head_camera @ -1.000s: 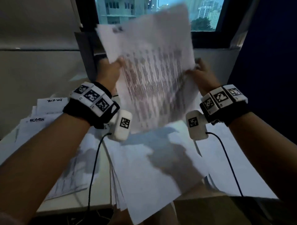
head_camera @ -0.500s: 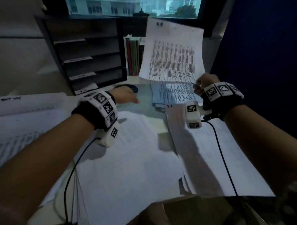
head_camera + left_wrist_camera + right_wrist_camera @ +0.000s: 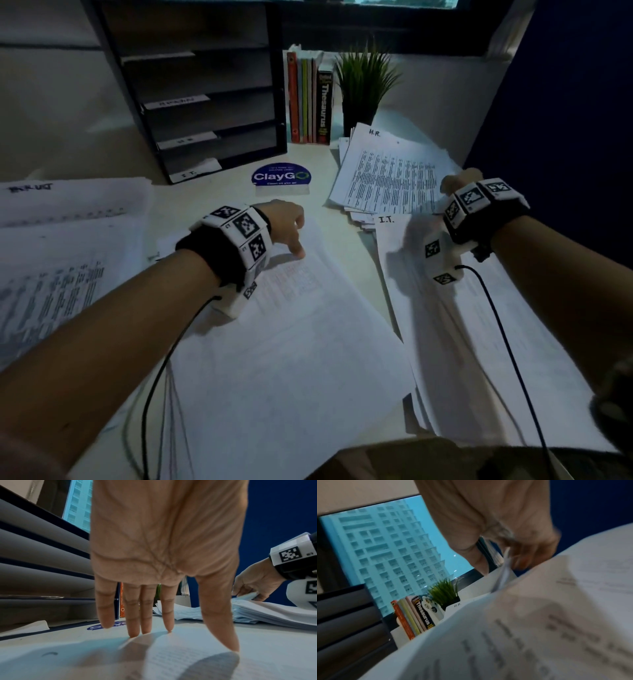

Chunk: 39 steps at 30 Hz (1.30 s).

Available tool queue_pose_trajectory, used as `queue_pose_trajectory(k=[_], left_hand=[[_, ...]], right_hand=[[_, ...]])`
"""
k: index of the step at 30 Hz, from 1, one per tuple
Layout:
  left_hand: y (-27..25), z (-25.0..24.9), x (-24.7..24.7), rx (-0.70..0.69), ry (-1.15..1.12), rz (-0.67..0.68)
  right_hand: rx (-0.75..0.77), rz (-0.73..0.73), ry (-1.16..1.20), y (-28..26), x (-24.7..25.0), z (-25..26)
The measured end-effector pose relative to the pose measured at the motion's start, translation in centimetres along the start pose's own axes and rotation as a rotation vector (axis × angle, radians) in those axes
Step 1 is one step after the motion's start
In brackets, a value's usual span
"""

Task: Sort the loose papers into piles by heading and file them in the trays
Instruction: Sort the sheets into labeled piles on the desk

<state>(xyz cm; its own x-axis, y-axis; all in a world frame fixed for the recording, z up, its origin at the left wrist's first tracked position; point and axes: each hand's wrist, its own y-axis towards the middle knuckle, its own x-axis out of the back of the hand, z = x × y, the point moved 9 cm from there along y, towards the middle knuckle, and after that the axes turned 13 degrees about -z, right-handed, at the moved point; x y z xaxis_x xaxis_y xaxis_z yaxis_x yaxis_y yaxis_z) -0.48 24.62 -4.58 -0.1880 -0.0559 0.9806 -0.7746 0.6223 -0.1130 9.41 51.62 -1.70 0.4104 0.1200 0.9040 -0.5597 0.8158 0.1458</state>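
The right hand (image 3: 460, 183) seems to pinch the H.R. pile (image 3: 387, 171) at right; the flat left hand (image 3: 286, 222) holds nothing. Sheets could slide off.

Left hand (image 3: 163, 545) reaches toward twelve o'clock, fingers (image 3: 132, 615) straight and spread, tips pressed down; right hand (image 3: 459, 181), out at two o'clock, pinches paper edges

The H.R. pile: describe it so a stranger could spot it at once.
Find the row of books and potted plant at the back of the desk. The fanned H.R. pile lies just before them, under the right hand. Unlike the I.T. pile nearer the person, its top sheet reads "H.R."
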Motion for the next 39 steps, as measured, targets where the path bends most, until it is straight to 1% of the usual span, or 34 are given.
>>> queue_pose_trajectory(k=[2, 3, 4, 5, 7, 9, 11, 12, 14, 16, 18, 20, 22, 26, 29, 31, 32, 34, 35, 37, 39], left_hand=[[-0.1, 0.4, 0.2, 0.002, 0.014, 0.006], [-0.2, 0.8, 0.5, 0.009, 0.023, 0.008], [-0.3, 1.2, 0.8, 0.024, 0.029, 0.009], [-0.6, 1.8, 1.2, 0.040, 0.033, 0.010], [-1.3, 2.9, 2.1, 0.063, 0.057, 0.015], [-2.4, 4.2, 2.8, 0.077, 0.101, 0.035], [-3.4, 5.8, 2.9, 0.092, 0.109, 0.078], [-4.0, 6.7, 2.9, 0.098, 0.109, 0.094], [-5.1, 8.2, 3.2, 0.109, 0.134, 0.082], [-6.2, 9.9, 3.4, 0.141, 0.168, 0.060], [-7.4, 11.4, 3.2, 0.167, 0.167, 0.075], [-8.3, 12.5, 3.0, 0.182, 0.119, 0.091], [-9.2, 13.1, 3.1, 0.163, 0.051, 0.076], [-11.2, 12.7, 3.5, 0.048, 0.018, 0.057], [-12.7, 12.0, 3.7, -0.018, 0.016, 0.049], [-13.3, 11.8, 3.7, -0.031, -0.098, 0.041], [-13.5, 11.8, 3.7, -0.012, -0.188, 0.032], [-13.7, 12.5, 3.9, 0.069, -0.319, -0.013], [-13.7, 12.9, 3.9, 0.100, -0.349, -0.040], [-13.4, 13.9, 3.4, 0.140, -0.377, -0.063], [-13.3, 14.8, 2.6, 0.181, -0.370, -0.036]], right_hand=[[-0.115, -0.129, -0.030, -0.1, 1.3, -0.5], [-0.164, -0.195, -0.021, -1.1, 2.4, -0.1], [-0.196, -0.222, 0.033, -1.6, 3.1, 0.7], [-0.157, -0.218, 0.106, -1.4, 2.9, 2.0], [-0.009, -0.100, 0.237, -2.9, 2.3, 5.5], [0.181, 0.039, 0.349, -6.2, 1.3, 9.7], [0.382, 0.189, 0.399, -10.0, -0.1, 13.6], [0.479, 0.258, 0.378, -12.2, -0.9, 15.4], [0.661, 0.376, 0.242, -16.2, -3.0, 17.7], [0.801, 0.426, 0.079, -19.7, -4.7, 19.1], [0.869, 0.467, -0.014, -22.0, -6.3, 20.1], [0.881, 0.479, -0.047, -23.0, -7.2, 20.7], [0.883, 0.457, -0.082, -23.2, -7.8, 20.9], [0.915, 0.407, -0.095, -23.4, -8.1, 21.2], [1.004, 0.359, -0.126, -24.1, -7.6, 21.8], [1.080, 0.307, -0.185, -24.8, -7.4, 22.2], [1.107, 0.268, -0.209, -25.1, -7.2, 22.3], [1.145, 0.177, -0.248, -25.9, -6.4, 22.6], [1.174, 0.125, -0.278, -26.5, -6.0, 22.7], [1.287, 0.016, -0.356, -28.1, -5.7, 22.9], [1.414, -0.017, -0.399, -30.0, -6.2, 22.7]])
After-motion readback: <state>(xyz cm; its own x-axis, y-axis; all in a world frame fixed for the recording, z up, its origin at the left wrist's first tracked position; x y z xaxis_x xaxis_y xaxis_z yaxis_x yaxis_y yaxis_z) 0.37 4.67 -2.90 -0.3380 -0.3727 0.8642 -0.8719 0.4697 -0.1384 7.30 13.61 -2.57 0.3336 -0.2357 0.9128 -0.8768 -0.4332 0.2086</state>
